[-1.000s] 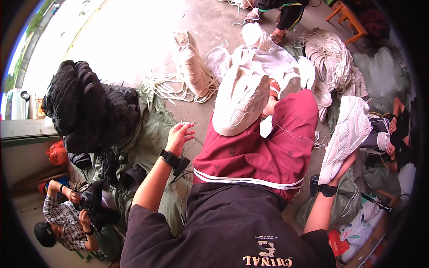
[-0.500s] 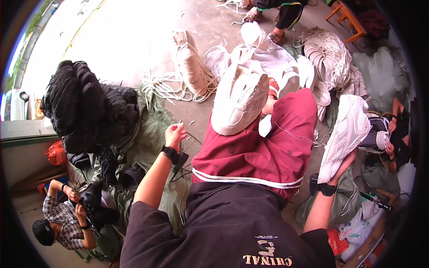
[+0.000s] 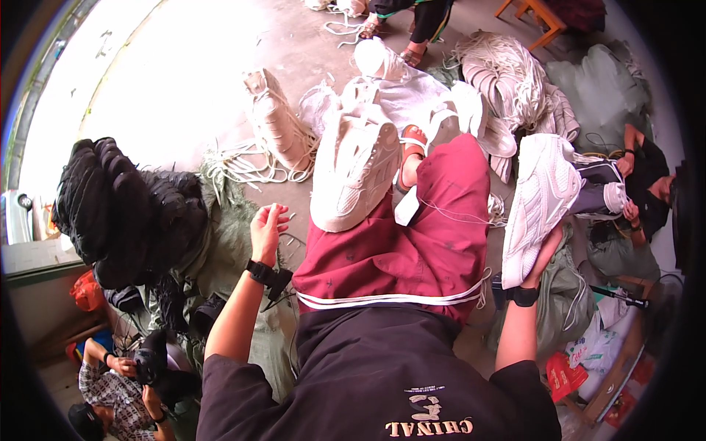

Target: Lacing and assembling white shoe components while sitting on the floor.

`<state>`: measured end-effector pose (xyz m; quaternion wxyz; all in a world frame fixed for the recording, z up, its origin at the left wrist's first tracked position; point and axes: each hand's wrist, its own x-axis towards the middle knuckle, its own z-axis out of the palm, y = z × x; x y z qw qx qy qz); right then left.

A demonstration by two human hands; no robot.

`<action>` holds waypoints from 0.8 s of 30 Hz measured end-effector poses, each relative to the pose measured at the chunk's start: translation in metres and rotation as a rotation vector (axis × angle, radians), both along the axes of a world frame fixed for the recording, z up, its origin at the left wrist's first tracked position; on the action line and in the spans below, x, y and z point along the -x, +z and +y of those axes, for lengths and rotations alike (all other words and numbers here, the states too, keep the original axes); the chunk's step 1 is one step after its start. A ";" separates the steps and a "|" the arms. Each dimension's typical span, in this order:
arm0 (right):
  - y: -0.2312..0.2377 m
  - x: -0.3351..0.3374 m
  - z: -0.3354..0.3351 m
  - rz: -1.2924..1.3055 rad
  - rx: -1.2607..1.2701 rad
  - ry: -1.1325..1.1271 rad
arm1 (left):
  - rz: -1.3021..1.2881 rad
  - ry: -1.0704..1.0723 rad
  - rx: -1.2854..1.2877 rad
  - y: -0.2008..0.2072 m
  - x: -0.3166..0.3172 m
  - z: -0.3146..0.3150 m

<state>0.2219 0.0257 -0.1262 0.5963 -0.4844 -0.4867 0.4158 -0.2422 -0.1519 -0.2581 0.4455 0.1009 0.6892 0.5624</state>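
My right hand [image 3: 543, 259] grips a white sneaker upper [image 3: 543, 195] by its lower end, out to the right of my thigh. My left hand [image 3: 268, 234] is raised beside my left knee with the fingers pinched together; what they hold, if anything, is too small to make out. A second white sneaker upper [image 3: 359, 167] lies across my left knee, toe toward me. Thin pale thread [image 3: 460, 215] crosses my maroon trouser leg toward the right.
Beyond my knees lies a heap of white uppers [image 3: 412, 99], with a bundled stack [image 3: 283, 128] left of it and a tangled pile [image 3: 507, 77] right. Black uppers [image 3: 121, 213] are piled at left on green sacking. People work at lower left and right; another's feet show ahead. A wooden stool [image 3: 533, 20] stands far right.
The view has shifted, so the surroundings sit farther left. My right hand has brought the upper a little nearer my body and turned it more upright. My left hand stays pinched beside the knee.
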 end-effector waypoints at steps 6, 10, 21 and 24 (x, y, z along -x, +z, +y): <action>0.020 0.004 0.012 0.427 0.161 0.206 | 0.207 -0.199 -0.220 0.057 -0.026 0.060; 0.025 -0.003 0.017 0.492 0.210 0.144 | 0.380 -0.412 -0.339 0.092 -0.045 0.098; 0.031 -0.027 0.033 0.577 0.242 0.265 | 0.874 -0.759 -0.375 0.117 -0.075 0.172; 0.030 -0.039 0.035 0.580 0.237 0.252 | 0.909 -0.825 -0.381 0.127 -0.085 0.191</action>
